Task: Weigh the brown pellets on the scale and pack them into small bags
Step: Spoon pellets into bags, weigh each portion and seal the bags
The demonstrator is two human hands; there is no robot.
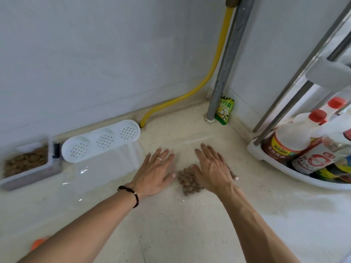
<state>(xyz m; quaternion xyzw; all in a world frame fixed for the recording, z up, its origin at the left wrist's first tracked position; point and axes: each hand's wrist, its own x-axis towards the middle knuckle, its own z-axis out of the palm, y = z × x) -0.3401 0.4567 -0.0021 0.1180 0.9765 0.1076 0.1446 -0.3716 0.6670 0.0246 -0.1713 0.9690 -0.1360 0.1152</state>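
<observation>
Countertop (171, 224): green packet (224, 110) reads 鸡精.

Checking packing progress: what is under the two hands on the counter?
A clear small bag of brown pellets lies flat under the left hand and right hand. Pellets show between them; the palms cover the rest.

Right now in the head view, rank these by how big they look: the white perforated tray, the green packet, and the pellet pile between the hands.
1. White perforated tray
2. Pellet pile, partly hidden by the right hand
3. Green packet, though it sits farther back
</observation>
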